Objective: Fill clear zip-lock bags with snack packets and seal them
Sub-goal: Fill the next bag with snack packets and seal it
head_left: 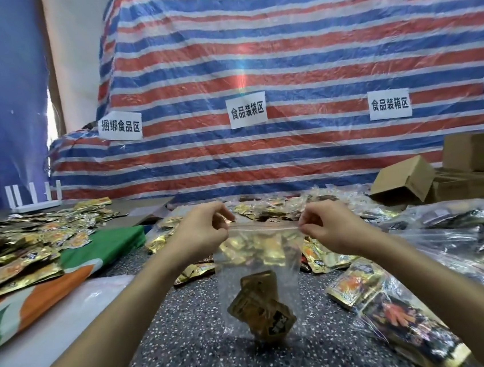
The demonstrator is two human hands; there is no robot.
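Note:
A clear zip-lock bag (pixel 257 259) hangs upright in front of me above the speckled floor. Gold and black snack packets (pixel 261 308) lie at its bottom. My left hand (pixel 202 232) pinches the zip strip at the bag's top left corner. My right hand (pixel 325 222) pinches the same strip at the top right corner. The strip is stretched straight between both hands. I cannot tell if the zip is pressed closed.
Loose gold packets (pixel 267 207) lie heaped behind the bag. More packets (pixel 18 254) cover a green and orange cloth at left. Filled clear bags (pixel 404 315) lie at right. Cardboard boxes (pixel 407 180) stand at back right before a striped tarp (pixel 281 59).

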